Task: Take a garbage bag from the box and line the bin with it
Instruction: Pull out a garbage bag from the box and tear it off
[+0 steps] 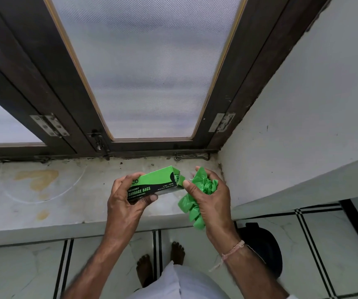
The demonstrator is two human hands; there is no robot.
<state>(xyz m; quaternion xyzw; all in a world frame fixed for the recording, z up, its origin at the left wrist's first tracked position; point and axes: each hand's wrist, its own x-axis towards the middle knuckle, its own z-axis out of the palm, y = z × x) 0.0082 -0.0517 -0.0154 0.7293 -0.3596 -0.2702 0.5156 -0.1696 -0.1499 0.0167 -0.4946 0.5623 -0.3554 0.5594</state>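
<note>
My left hand (123,198) grips a green and black box (155,182) labelled garbage bags, held over a stone window sill. The box's right end flap is open. My right hand (209,200) is closed around a crumpled green garbage bag (204,184) just right of that open end; a fold of the bag hangs below my palm. A dark round bin (262,244) stands on the tiled floor at the lower right, partly hidden by my right forearm.
The pale stained sill (44,190) runs under a dark wooden window frame (227,93) with frosted panes. A white wall (303,126) closes the right side. My bare feet (158,262) stand on white floor tiles below the sill's edge.
</note>
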